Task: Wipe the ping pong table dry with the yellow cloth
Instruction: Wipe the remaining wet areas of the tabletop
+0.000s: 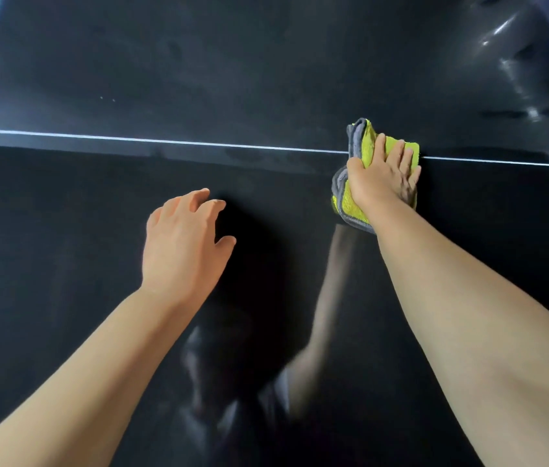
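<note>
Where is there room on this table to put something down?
Bare table lies left of the left hand, below the white line, and all across beyond that line. It is crowded at the right, where the right hand presses the yellow cloth on the line.

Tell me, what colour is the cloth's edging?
Grey, bordering the yellow cloth; shows best in the head view.

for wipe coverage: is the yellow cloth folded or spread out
Folded: the yellow, grey-edged plush cloth shows stacked layers beside the right hand.

The ping pong table has a dark, smooth, glossy top that mirrors the arms. The yellow cloth is plush, matt microfibre with grey stitched edging.
</note>
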